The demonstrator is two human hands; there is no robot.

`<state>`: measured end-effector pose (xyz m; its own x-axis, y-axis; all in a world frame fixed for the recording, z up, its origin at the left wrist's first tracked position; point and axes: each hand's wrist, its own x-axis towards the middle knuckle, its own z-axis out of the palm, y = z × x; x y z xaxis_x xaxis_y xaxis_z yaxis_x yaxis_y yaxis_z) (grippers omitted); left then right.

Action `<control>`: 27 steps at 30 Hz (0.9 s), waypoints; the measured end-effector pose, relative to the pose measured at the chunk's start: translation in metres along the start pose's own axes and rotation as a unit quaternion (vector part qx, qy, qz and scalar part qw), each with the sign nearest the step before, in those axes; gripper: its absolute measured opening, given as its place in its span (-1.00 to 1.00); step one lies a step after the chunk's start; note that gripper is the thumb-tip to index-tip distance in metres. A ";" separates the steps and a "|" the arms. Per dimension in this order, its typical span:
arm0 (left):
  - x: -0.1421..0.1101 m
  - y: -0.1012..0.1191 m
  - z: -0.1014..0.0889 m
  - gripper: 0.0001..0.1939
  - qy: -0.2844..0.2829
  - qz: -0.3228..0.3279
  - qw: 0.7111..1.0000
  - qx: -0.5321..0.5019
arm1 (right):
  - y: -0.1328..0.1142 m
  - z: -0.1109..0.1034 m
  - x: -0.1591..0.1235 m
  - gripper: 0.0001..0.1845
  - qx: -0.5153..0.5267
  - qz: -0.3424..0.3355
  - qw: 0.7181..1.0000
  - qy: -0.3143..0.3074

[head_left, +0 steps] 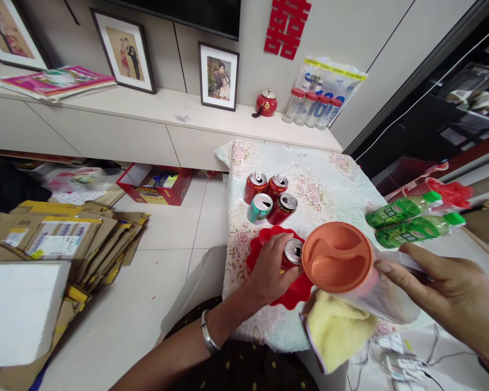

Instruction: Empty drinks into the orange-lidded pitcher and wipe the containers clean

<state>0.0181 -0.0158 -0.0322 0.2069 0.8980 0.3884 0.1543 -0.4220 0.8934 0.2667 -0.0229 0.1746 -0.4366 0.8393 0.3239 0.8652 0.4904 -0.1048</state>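
In the lower middle of the frame, the left hand [269, 271] grasps an opened red can [293, 250], a red plate [295, 297] showing around it, while the right hand [444, 293], lower right, grips a tilted clear pitcher [391, 301], its orange lid [338, 263] beside the can.

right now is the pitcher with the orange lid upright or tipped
Tipped: in the right hand, the pitcher slants, its orange lid beside the can in the left hand, its base off to the right.

Held can [294, 251] partly out of sight
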 end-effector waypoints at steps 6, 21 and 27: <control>0.000 0.000 0.000 -0.28 -0.001 -0.004 1.000 0.000 | 0.000 0.001 -0.002 -0.42 0.016 0.037 0.999 -0.002; 0.000 0.001 -0.001 -0.28 -0.003 -0.008 1.000 -0.005 | 0.005 0.001 -0.001 -0.32 -0.006 -0.022 1.000 0.008; 0.000 0.003 -0.001 -0.28 -0.001 -0.010 1.000 -0.006 | 0.000 0.000 0.000 -0.36 -0.005 -0.006 1.000 -0.001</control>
<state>0.0172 -0.0168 -0.0290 0.2067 0.9059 0.3697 0.1460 -0.4022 0.9038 0.2669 -0.0230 0.1748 -0.4471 0.8340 0.3234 0.8625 0.4978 -0.0913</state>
